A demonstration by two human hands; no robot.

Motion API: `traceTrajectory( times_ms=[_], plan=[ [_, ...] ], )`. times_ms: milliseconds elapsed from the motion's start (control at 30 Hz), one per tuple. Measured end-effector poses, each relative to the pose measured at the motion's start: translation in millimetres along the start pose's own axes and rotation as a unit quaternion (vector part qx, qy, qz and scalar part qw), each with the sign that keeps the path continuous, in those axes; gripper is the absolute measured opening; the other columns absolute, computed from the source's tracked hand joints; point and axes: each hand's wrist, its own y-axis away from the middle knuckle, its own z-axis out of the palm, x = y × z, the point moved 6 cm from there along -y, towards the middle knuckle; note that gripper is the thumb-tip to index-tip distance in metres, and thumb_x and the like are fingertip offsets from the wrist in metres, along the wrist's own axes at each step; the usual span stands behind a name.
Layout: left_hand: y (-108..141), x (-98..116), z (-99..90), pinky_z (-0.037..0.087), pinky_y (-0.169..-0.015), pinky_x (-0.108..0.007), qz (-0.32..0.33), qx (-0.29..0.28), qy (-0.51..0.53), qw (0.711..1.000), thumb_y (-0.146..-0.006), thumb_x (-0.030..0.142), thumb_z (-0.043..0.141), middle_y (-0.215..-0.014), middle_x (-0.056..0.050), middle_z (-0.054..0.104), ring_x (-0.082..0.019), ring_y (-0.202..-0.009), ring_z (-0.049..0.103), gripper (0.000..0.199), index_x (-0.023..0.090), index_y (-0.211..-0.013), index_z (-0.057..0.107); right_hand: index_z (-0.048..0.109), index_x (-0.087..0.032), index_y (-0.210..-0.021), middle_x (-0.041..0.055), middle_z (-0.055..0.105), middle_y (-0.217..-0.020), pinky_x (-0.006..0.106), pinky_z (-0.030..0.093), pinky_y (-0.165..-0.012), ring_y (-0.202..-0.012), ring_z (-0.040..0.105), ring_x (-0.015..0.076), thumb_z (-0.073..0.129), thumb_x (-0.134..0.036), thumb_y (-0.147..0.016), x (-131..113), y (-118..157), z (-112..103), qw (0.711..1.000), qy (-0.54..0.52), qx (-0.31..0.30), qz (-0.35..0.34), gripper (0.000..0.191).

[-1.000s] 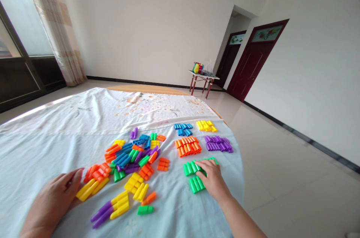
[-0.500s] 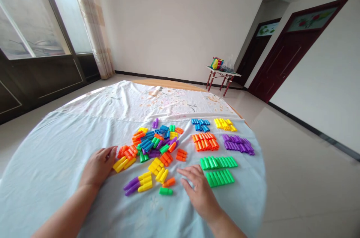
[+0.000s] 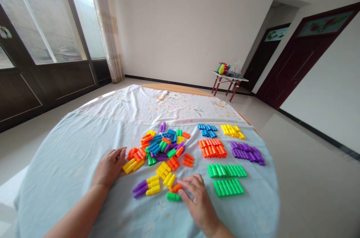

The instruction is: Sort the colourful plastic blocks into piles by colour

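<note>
Orange at the right hand: the right hand (image 3: 200, 198) had its thumb and forefinger at one end of a short orange plastic tube (image 3: 175, 188); whether they pinched it, I could not tell. Their placing on either side would have suited a light grip on so small a piece.
Green beside it: a short green plastic piece (image 3: 173, 196) lay just below, near the thumb.
Yellow and purple: yellow plastic tubes (image 3: 169, 180) lay close by; farther left, purple-and-yellow plastic sticks (image 3: 153, 185) lay side by side.
Left hand: the left hand (image 3: 107, 168) rested low, fingers bent near orange plastic pieces (image 3: 137, 154) and yellow plastic pieces (image 3: 130, 166), perhaps to steady that edge; any grip was unclear.
Mixed colours: a loose multicoloured plastic heap (image 3: 156, 148) lay between and beyond the hands, within reach of both.
Right-side rows: green plastic tubes (image 3: 229, 187) lay nearest, orange plastic tubes (image 3: 213, 148) and purple plastic tubes (image 3: 247, 152) beyond, then blue plastic tubes (image 3: 207, 130) and a yellow plastic group (image 3: 233, 131). Gaps kept each colour distinct.
Cloth: pale blue fabric (image 3: 70, 155) lay beneath, its softness probably limiting rolling.
</note>
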Motion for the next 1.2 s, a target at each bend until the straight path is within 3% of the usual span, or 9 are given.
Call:
traceTrajectory(
  times_ms=[167,400,700,933,1100,1200],
  plan=[
    [0,1,-0.2,0.044,-0.075,-0.024,-0.002,-0.007,0.000,1.000,-0.083,0.047,0.032,-0.088,-0.005,0.067,-0.017,-0.082,0.062,0.045,0.021,-0.097,0.066,0.062,-0.031,-0.101,0.0024,0.055,-0.091,0.036,0.041,-0.082,-0.091,0.049,0.0201,0.065,-0.032,-0.077,-16,4,4,0.998,0.025,-0.049,-0.005,0.025],
    [0,-2,4.1,0.043,-0.076,-0.024,-0.007,-0.020,-0.006,1.000,-0.082,0.048,0.032,-0.089,-0.006,0.066,-0.018,-0.084,0.061,0.047,0.019,-0.099,0.065,0.064,-0.031,-0.096,0.0002,0.057,-0.083,0.035,0.037,-0.079,-0.085,0.049,0.0192,0.067,-0.023,-0.076,-21,0,9,0.996,0.063,-0.062,0.024,0.022],
    [-2,-2,3.5,0.043,-0.076,-0.026,-0.022,-0.039,-0.003,0.999,-0.083,0.045,0.033,-0.095,-0.006,0.065,-0.018,-0.085,0.059,0.045,0.018,-0.103,0.063,0.063,-0.030,-0.101,-0.0001,0.061,-0.082,0.033,0.035,-0.079,-0.085,0.049,0.0181,0.058,-0.022,-0.083,13,-20,-29,0.994,0.098,-0.002,0.039,0.020],
    [-2,-12,10.2,0.041,-0.080,-0.028,-0.046,-0.048,-0.005,0.998,-0.084,0.046,0.029,-0.098,-0.006,0.064,-0.019,-0.090,0.058,0.046,0.020,-0.104,0.062,0.063,-0.030,-0.106,0.0015,0.061,-0.086,0.032,0.037,-0.078,-0.087,0.050,0.0185,0.055,-0.019,-0.084,36,-20,-19,0.994,0.098,-0.018,0.039,0.025],
    [-3,-17,12.3,0.042,-0.080,-0.028,-0.069,-0.058,0.011,0.996,-0.082,0.049,0.029,-0.100,-0.005,0.064,-0.019,-0.089,0.059,0.048,0.022,-0.108,0.060,0.058,-0.027,-0.114,0.0044,0.059,-0.087,0.031,0.041,-0.078,-0.085,0.052,0.0194,0.054,-0.031,-0.086,36,-21,-15,0.993,0.089,-0.006,0.079,0.029],
    [-7,-20,12.9,0.043,-0.079,-0.029,-0.089,-0.070,0.024,0.993,-0.081,0.050,0.031,-0.101,-0.006,0.066,-0.021,-0.088,0.061,0.050,0.021,-0.110,0.059,0.062,-0.026,-0.109,0.0052,0.060,-0.087,0.031,0.043,-0.078,-0.086,0.053,0.0205,0.060,-0.033,-0.081,32,-27,-12,0.990,0.102,-0.009,0.100,0.029]
  ],
)
